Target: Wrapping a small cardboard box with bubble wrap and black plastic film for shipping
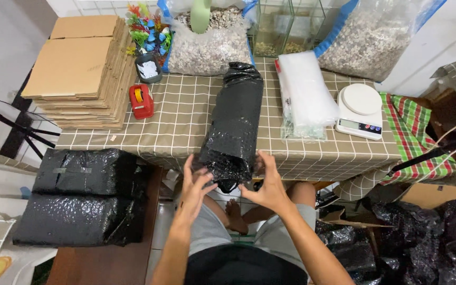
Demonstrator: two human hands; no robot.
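Black glossy bubble-wrap roll (233, 119) on olive, white-gridded tablecloth (186, 113); upon the tablecloth: red tape dispenser (141, 100), white scale (360, 110); right of it, red-green plaid cloth (415, 132).

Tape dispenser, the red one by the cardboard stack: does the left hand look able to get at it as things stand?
Probably yes. The tape dispenser sits in the open on the table, left of the black bundle, with bare cloth in front. The left hand would first have to leave the bundle's end.
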